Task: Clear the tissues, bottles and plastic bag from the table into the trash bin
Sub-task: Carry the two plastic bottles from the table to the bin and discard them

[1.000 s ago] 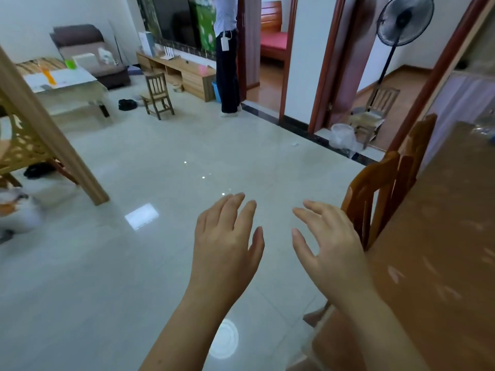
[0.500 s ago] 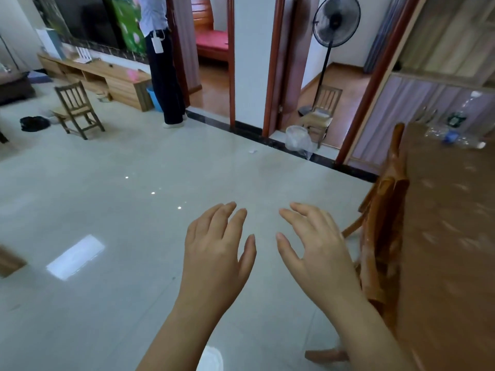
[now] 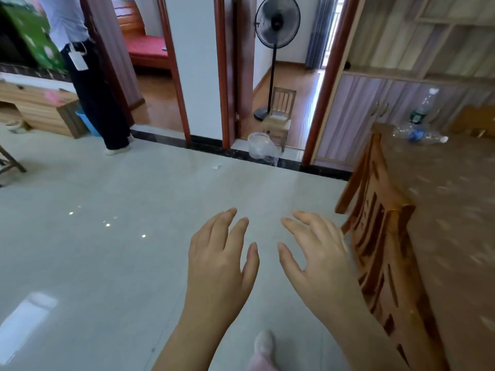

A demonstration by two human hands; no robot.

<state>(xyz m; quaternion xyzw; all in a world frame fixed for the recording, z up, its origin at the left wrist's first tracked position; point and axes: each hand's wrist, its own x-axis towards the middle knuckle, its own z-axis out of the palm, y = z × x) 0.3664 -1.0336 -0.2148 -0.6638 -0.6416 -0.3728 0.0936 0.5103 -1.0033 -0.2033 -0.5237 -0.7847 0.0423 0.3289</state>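
**Far off to the right, the bottles wait on the surface**

At the far left a person (image 3: 88, 76) stands by a low wood cabinet (image 3: 40, 108), with a blue tub (image 3: 87, 123) beside their legs. Next comes a doorway, then a tall black fan (image 3: 277, 22) with a little wood chair (image 3: 280, 113) by its foot. Just in front of that chair sits the trash bin (image 3: 261, 147), lined with a clear bag. It is far across the pale floor (image 3: 107, 263).

Low in the middle are the two hands. The left hand (image 3: 219, 266) and the right hand (image 3: 318, 263) float side by side over the floor. They are close but not touching. Their fingers are loose and spread, and they hold nothing.

To the right stand wood dining chairs (image 3: 380, 236), pushed up to the brown surface (image 3: 460, 223). At the far end of it are two clear bottles. One is a standing bottle (image 3: 424, 108) with its cap up. Just in front of it is a squashed bottle (image 3: 417, 135) lying on its side. It lies longways from left to right, and its white cap points right, away from the hands.

Both bottles are up and to the right of the hands, well apart from them, with the chairs in between. The right hand is nearer, so I think it should reach first, once the person walks along the chairs. No tissues or plastic bag show on the part of the surface in view.
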